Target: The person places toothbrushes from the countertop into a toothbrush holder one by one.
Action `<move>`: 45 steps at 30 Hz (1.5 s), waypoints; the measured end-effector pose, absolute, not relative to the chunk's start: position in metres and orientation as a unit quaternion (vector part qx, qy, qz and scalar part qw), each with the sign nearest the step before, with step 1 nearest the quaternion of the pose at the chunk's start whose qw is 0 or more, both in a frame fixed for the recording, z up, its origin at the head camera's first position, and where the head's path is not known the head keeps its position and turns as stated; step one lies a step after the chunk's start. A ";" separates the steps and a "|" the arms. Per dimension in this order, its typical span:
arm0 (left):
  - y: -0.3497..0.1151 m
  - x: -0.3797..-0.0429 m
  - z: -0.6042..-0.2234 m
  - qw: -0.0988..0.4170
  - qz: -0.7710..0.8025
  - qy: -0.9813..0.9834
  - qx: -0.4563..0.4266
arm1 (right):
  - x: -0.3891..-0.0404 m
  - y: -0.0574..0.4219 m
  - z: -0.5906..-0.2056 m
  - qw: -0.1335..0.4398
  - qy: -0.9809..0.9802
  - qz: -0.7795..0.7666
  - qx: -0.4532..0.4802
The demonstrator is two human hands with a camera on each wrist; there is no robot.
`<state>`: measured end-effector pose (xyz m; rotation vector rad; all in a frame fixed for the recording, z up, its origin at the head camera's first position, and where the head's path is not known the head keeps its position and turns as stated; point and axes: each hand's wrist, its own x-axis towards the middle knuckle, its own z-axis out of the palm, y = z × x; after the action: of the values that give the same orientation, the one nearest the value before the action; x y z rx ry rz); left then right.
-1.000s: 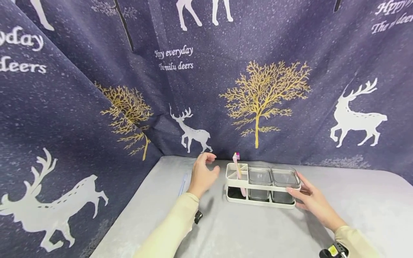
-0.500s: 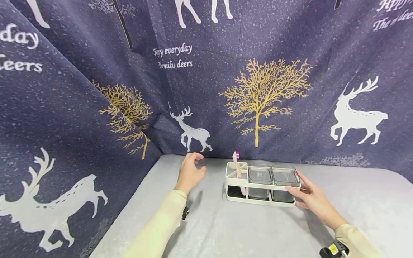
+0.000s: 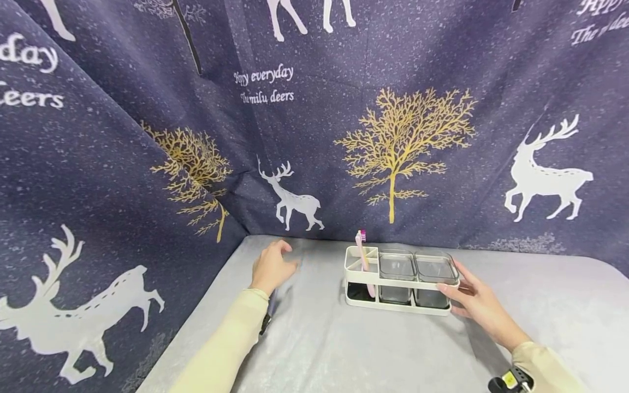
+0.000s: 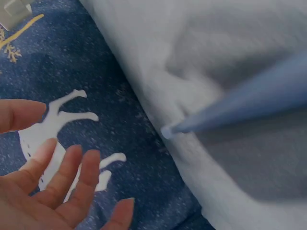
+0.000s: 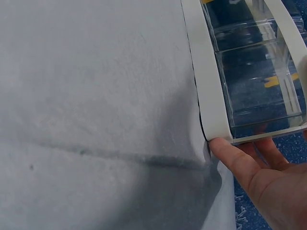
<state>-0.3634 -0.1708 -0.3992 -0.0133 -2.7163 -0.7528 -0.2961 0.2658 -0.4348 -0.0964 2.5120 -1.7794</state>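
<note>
A white two-tier toothbrush holder (image 3: 398,310) stands on the grey table. In its divided left section leans a pink toothbrush (image 3: 362,254), bristles up. Two clear square cups, the left cup (image 3: 396,267) and the right cup (image 3: 436,268), fill the other places. My right hand (image 3: 479,305) grips the holder's right end, thumb in front and fingers behind; the right wrist view shows it at the frame's corner (image 5: 220,134). My left hand (image 3: 271,267) hovers over the table's left side, fingers spread and holding nothing. A blue tapered handle (image 4: 240,108) shows blurred in the left wrist view.
Dark blue cloth (image 3: 314,136) with white deer and gold trees hangs behind and to the left of the table (image 3: 344,349). Black camera straps are on both wrists; the right strap (image 3: 513,377) carries a yellow label.
My left hand has moved left, away from the holder and over where a light blue toothbrush showed earlier. The right hand and the holder have stayed in place.
</note>
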 end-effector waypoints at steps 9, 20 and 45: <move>-0.179 -0.366 -0.406 0.076 -0.206 -0.974 0.047 | -0.291 0.271 -0.436 0.022 0.819 -0.573 -0.024; -0.182 -0.366 -0.416 0.000 -0.170 -0.982 0.081 | -0.289 0.273 -0.436 0.034 0.808 -0.588 -0.014; -0.188 -0.366 -0.427 0.009 -0.156 -0.983 0.095 | -0.296 0.264 -0.433 0.025 0.805 -0.592 -0.019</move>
<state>-0.3662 -0.1882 -0.4268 0.2978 -3.0710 -0.4870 -0.2965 0.2638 -0.4333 -0.0597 2.4911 -1.8306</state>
